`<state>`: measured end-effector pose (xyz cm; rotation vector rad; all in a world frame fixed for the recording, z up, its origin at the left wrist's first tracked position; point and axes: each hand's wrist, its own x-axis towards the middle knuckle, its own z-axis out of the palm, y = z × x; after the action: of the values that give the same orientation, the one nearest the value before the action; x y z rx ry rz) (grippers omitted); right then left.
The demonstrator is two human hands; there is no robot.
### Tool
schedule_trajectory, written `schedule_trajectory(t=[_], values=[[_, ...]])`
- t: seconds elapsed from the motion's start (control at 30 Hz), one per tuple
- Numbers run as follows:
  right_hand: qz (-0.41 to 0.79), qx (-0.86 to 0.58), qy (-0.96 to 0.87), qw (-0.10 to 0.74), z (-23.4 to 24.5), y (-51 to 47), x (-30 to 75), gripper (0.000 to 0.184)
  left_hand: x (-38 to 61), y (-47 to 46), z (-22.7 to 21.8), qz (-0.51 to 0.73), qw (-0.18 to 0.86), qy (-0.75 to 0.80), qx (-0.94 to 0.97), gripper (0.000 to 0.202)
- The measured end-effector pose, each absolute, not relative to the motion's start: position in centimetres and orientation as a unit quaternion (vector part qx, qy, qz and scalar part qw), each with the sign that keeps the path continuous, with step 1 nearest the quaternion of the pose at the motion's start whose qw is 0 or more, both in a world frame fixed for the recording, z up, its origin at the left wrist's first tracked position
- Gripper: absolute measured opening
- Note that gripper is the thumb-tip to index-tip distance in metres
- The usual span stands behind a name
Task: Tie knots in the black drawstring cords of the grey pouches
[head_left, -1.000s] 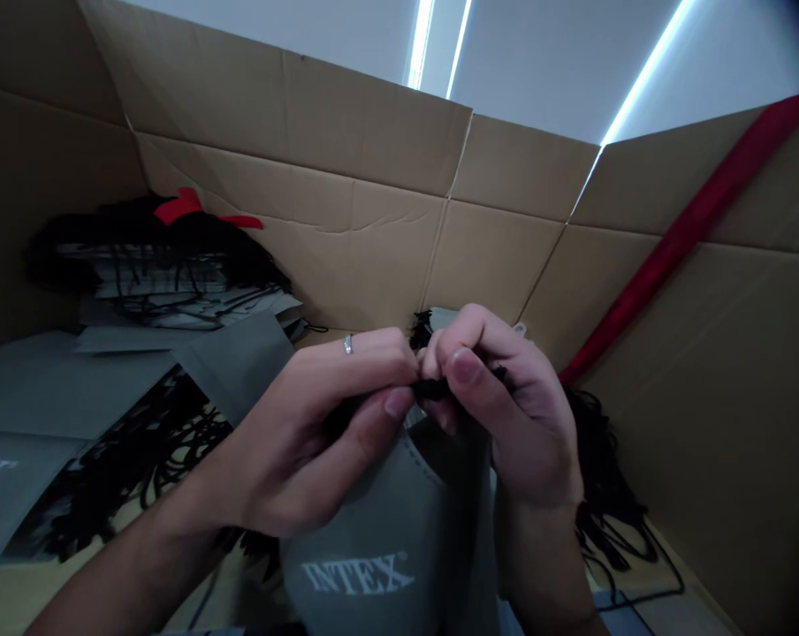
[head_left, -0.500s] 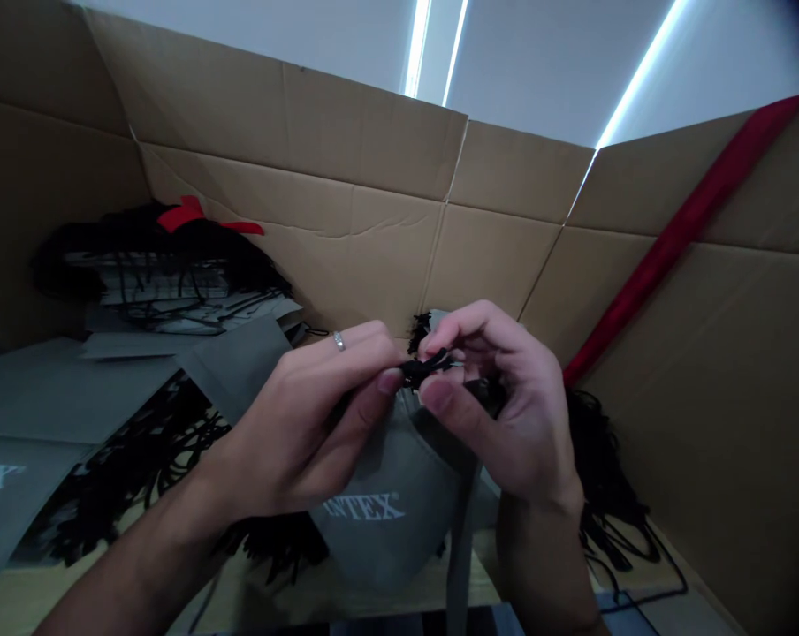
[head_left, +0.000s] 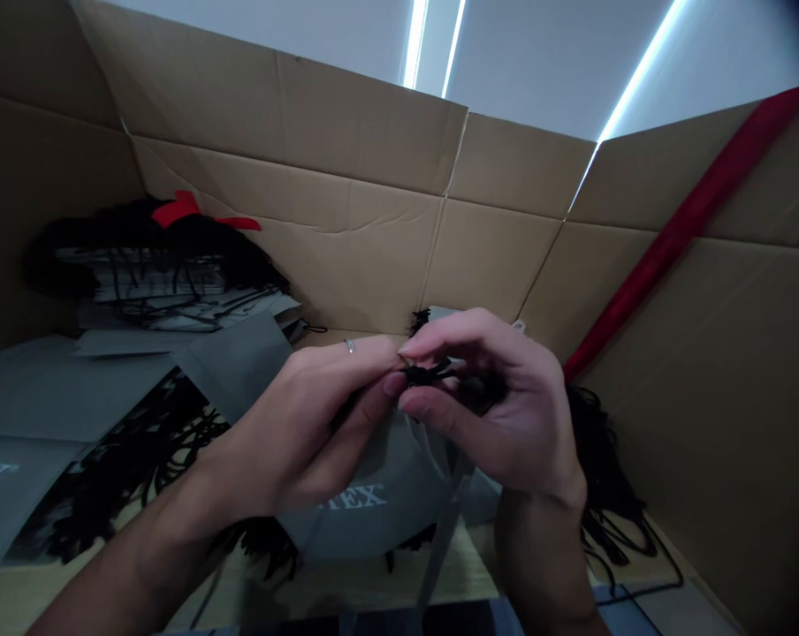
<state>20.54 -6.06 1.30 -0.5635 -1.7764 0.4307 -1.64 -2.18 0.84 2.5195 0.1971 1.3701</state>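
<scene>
My left hand [head_left: 300, 424], with a silver ring [head_left: 350, 345] on one finger, pinches a black cord [head_left: 427, 374] between thumb and forefinger. My right hand [head_left: 506, 415] holds the same cord from the other side, and the fingertips of both hands nearly touch around it. Below my hands hangs a grey non-woven bag [head_left: 366, 503] printed with white INTEX lettering, its upper part hidden behind my hands. The cord's full path is hidden by my fingers.
Tall cardboard box walls [head_left: 346, 238] surround the work area. A stack of grey bags [head_left: 61, 389] with tangled black cords lies at left, more black cords [head_left: 602, 468] lie at right, and a red strap [head_left: 688, 225] runs along the right wall.
The INTEX bag has risen and its lettering is now partly hidden by my left hand. My right hand has rotated, bringing its fingers closer around the cord.
</scene>
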Motion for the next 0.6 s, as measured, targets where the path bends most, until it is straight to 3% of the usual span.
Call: schedule_trajectory(t=[0.1, 0.4, 0.6], values=[[0.176, -0.231, -0.763, 0.578, 1.3, -5.8, 20.3, 0.024, -1.6, -2.1, 0.8, 0.469, 0.12, 0.07, 0.872, 0.019], [0.194, -0.22, -0.759, 0.582, 0.9, -5.3, 20.5, 0.026, -1.6, -2.0, 0.4, 0.484, 0.126, 0.069, 0.863, 0.016], [0.313, -0.161, -0.734, 0.581, 0.9, -4.7, 20.4, 0.029, -1.8, -2.7, 0.8, 0.491, 0.176, 0.065, 0.851, 0.031]])
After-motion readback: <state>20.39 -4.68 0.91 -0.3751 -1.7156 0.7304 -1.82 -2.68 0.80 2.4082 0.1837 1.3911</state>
